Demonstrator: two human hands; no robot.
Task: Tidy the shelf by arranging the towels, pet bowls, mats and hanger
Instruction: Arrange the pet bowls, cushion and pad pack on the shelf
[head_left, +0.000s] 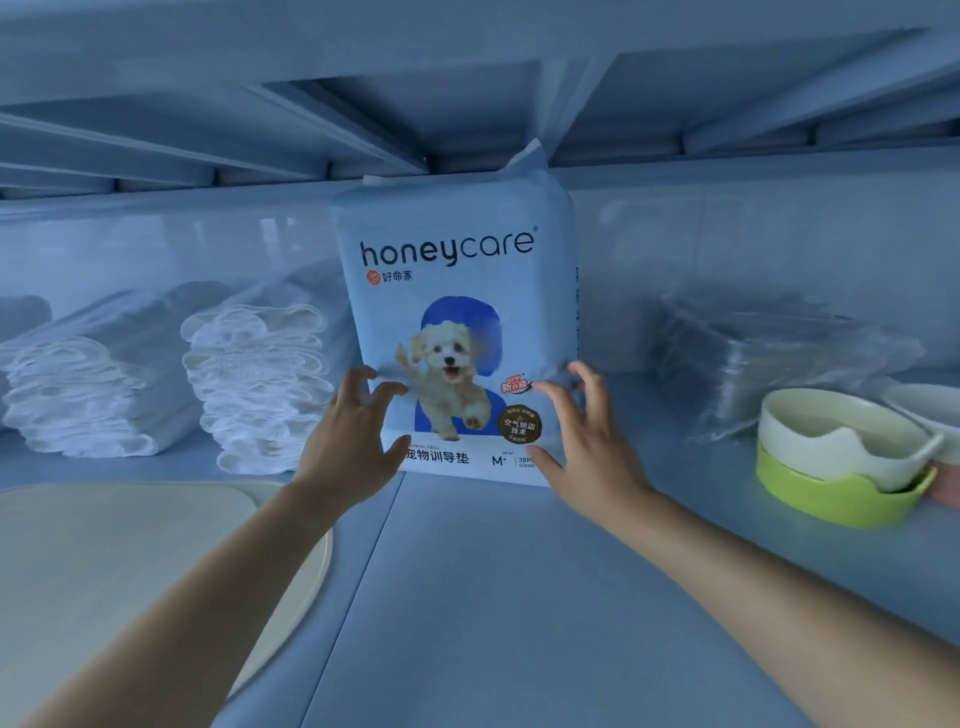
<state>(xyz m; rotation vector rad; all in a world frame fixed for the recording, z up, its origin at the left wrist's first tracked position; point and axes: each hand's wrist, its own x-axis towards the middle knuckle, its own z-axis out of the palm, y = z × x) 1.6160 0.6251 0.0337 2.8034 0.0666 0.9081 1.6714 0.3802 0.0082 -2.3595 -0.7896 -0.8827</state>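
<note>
A light-blue pack of pet training pads (457, 291), printed "honeycare" with a puppy picture, stands upright at the back middle of the shelf (493, 597). My left hand (353, 431) is at its lower left edge and my right hand (587, 436) at its lower right edge. Both have fingers spread, at or just off the pack, gripping nothing. Two stacks of folded white towels (93, 384) (260, 384) lie to the left. A cream mat (130, 561) lies flat at the front left. Stacked pet bowls (841, 452), white in green, sit at the right.
A pile of clear plastic-wrapped items (769, 353) sits behind the bowls at the back right. Another white bowl (930, 415) and a pink edge (948, 488) show at the right border. The upper shelf's underside (467, 104) hangs low over the pack.
</note>
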